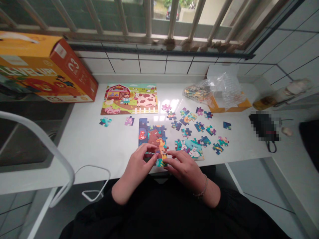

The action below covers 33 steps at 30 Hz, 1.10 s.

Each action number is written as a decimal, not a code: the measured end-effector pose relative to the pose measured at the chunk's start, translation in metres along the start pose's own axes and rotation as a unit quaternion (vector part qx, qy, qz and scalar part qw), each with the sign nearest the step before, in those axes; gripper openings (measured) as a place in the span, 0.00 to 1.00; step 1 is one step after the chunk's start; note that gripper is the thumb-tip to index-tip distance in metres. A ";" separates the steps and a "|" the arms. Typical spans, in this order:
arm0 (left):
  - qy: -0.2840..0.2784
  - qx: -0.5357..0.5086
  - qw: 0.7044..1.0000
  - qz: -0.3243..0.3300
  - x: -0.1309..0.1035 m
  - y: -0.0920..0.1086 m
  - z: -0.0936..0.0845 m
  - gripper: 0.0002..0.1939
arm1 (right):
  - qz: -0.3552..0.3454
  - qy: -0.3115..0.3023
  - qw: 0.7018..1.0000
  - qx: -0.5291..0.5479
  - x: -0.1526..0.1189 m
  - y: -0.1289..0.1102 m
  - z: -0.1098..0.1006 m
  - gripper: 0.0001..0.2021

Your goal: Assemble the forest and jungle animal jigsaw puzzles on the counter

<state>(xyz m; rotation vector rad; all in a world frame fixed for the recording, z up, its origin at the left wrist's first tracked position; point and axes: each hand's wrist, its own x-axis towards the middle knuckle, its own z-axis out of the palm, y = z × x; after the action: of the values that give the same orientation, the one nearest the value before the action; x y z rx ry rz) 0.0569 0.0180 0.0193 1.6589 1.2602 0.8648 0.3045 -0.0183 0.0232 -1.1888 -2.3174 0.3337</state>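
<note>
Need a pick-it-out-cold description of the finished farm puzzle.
Start at the orange box on the white counter's far left. Just right of it, against the tiled wall, lies the farm puzzle. Unlike the loose pieces and the half-built dark puzzle, it is a complete rectangle showing a red barn.

White bench [82, 139] under barred window [149, 20], white tiled walls [286, 43], daylight glare on top, pale floor [251, 186].
</note>
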 end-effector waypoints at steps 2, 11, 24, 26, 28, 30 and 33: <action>0.030 0.126 0.987 0.097 -0.002 -0.003 -0.007 0.07 | 0.017 -0.020 0.999 -0.019 0.000 0.001 0.002 0.11; -0.034 0.271 0.935 0.228 -0.023 -0.017 -0.006 0.12 | 0.014 -0.060 0.994 -0.086 0.001 0.004 0.006 0.11; -0.052 0.317 0.912 0.256 -0.024 -0.015 -0.001 0.14 | 0.010 -0.082 0.993 -0.087 0.000 0.002 0.008 0.14; -0.052 0.318 0.911 0.257 -0.024 -0.015 -0.001 0.14 | 0.009 -0.083 0.992 -0.091 -0.001 0.003 0.008 0.14; -0.051 0.320 0.910 0.258 -0.024 -0.015 -0.001 0.15 | 0.004 -0.083 0.992 -0.097 -0.002 0.003 0.009 0.14; -0.050 0.320 0.910 0.260 -0.024 -0.015 -0.001 0.15 | -0.002 -0.089 0.991 -0.100 -0.002 0.003 0.010 0.14; -0.049 0.320 0.909 0.262 -0.023 -0.016 -0.001 0.15 | -0.007 -0.100 0.989 -0.107 -0.002 0.002 0.010 0.14</action>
<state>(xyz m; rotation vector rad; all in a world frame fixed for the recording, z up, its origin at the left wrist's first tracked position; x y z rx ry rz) 0.0448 -0.0025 0.0046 2.6150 1.1011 0.6853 0.3014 -0.0186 0.0129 -1.2910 -2.5868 0.2121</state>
